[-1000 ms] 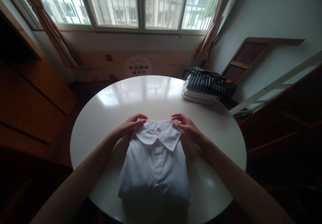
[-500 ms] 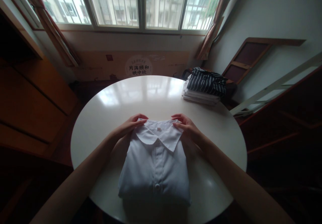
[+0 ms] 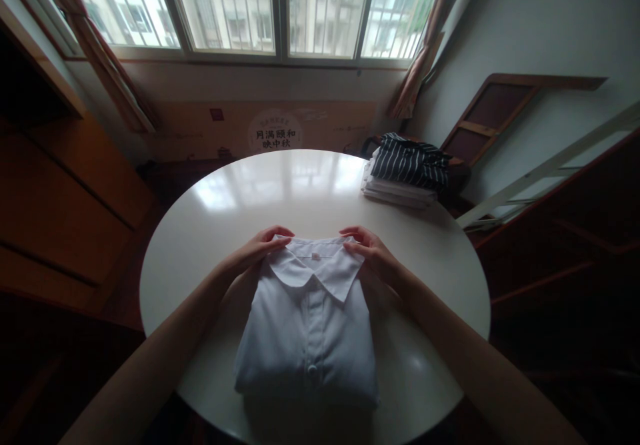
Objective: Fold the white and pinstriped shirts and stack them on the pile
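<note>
A folded white shirt (image 3: 305, 328) lies in front of me on a round white table (image 3: 190, 258), its collar pointing away from me. My left hand (image 3: 265, 244) grips the left corner of the collar, thumb on top and fingers behind. At the opposite corner, my right hand (image 3: 367, 245) pinches the collar in the same way. One button shows low on the shirt's front placket, and a small tag is visible inside the neck. The fingertips under the cloth are hidden.
On the table's far right sits a pile of folded white clothes (image 3: 395, 190), topped by a black and white striped garment (image 3: 413, 162). Behind the table are a printed board (image 3: 320, 125) and a barred window. A wooden cabinet (image 3: 65, 212) stands at left.
</note>
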The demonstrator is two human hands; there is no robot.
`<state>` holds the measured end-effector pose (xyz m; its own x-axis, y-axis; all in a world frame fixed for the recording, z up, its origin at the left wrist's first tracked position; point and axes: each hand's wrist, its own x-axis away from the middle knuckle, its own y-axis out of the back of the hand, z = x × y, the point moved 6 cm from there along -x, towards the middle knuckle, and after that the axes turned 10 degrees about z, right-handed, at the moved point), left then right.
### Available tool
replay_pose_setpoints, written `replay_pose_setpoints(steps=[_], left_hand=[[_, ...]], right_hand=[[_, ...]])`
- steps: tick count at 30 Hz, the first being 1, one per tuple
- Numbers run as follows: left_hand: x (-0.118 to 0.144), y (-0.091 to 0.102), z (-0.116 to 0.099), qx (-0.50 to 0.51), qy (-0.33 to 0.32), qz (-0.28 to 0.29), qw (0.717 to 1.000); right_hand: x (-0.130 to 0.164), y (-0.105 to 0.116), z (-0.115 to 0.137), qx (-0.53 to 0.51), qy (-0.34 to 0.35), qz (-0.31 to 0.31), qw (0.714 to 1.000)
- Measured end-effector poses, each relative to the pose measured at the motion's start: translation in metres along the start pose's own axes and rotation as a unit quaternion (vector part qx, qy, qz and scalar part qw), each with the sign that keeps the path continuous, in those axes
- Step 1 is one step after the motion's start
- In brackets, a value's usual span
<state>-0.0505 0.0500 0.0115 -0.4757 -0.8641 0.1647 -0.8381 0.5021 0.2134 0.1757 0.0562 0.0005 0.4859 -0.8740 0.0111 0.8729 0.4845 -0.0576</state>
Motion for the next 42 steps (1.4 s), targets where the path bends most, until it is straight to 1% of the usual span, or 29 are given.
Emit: replay_pose_setpoints(steps=[5, 20, 25, 31, 34, 42], left_hand=[[0.000, 0.000, 0.002, -0.005, 0.002, 0.005, 1.000], [0.001, 0.000, 0.001, -0.007, 0.008, 0.003, 1.000], [0.002, -0.001, -0.003, -0.016, 0.011, 0.010, 1.000], [0.003, -0.002, -0.008, -0.018, 0.013, 0.008, 1.000], [0.003, -0.002, -0.008, -0.016, 0.015, 0.003, 1.000], [0.004, -0.003, -0.008, -0.008, 0.016, 0.010, 1.000]], right_hand=[[0.000, -0.001, -0.002, 0.003, -0.021, 0.006, 1.000], [0.000, -0.002, -0.002, 0.018, -0.035, 0.016, 0.999], [0.000, -0.003, -0.002, 0.016, -0.032, 0.028, 0.999], [0.001, -0.003, -0.001, 0.024, -0.034, 0.026, 0.999], [0.001, -0.003, 0.000, 0.026, -0.034, 0.024, 0.999], [0.001, -0.004, 0.000, 0.032, -0.034, 0.031, 0.998]])
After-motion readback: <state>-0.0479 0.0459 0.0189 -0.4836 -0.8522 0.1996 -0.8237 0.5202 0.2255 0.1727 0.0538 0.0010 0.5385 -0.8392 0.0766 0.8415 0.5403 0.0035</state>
